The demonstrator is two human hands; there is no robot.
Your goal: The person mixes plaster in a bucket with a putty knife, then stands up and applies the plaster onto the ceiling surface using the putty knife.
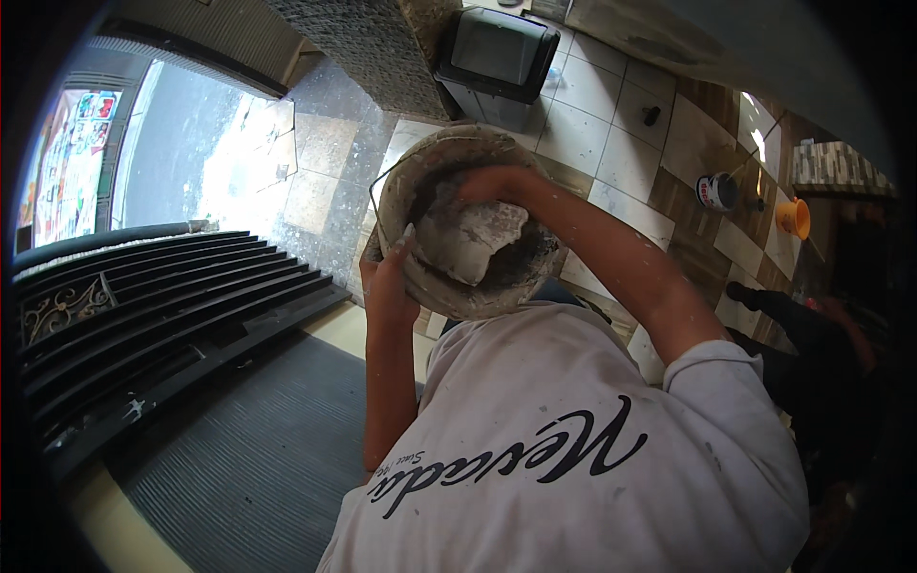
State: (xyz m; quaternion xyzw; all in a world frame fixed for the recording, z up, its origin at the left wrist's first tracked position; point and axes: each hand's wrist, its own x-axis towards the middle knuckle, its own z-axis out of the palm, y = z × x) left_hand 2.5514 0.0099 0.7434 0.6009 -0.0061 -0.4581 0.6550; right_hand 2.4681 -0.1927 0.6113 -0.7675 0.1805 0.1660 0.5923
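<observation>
A round bucket, crusted with dried pale grey residue, is held tilted in front of my body, its mouth facing me. My left hand grips its left rim, thumb over the edge and fingers behind the outer wall. My right hand reaches inside, near the far inner wall. Its fingers are dim and partly hidden, so I cannot tell what they hold, if anything. Just below that hand lies a jagged-edged pale layer of plaster-like material. A thin wire handle hangs at the bucket's left side.
A black-rimmed bin stands beyond the bucket by a rough grey pillar. A white-and-dark can and an orange pail sit on the tiled floor. Black metal slats are at left. Another person is at right.
</observation>
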